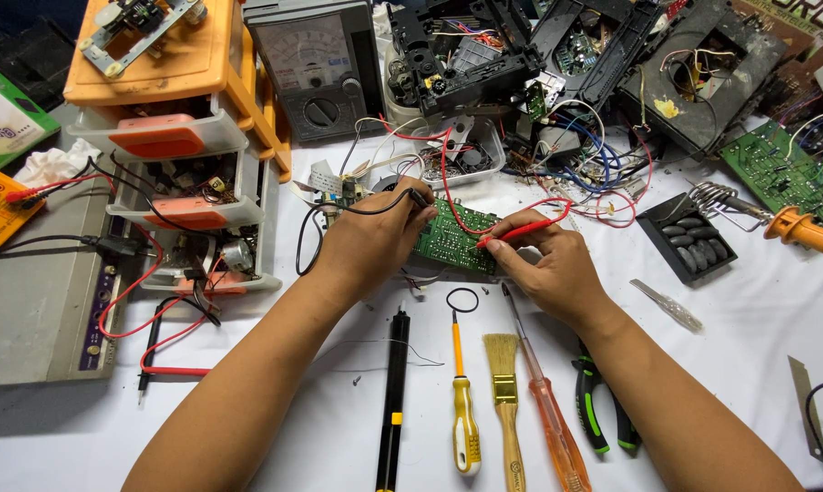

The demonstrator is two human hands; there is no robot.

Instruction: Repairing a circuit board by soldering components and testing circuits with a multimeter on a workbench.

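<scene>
Both hands pinch thin probes, left (370, 241) black (418, 196), right (548, 264) red (521, 230), over a flat green circuit board (452, 239).

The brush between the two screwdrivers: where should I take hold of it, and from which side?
Grip the brush by its wooden handle, below the metal band, coming from the near edge of the table. It lies flat with bristles pointing away toward the circuit board, so the handle end is nearest. The yellow screwdriver and orange screwdriver lie close alongside, so pinch from above.
</scene>
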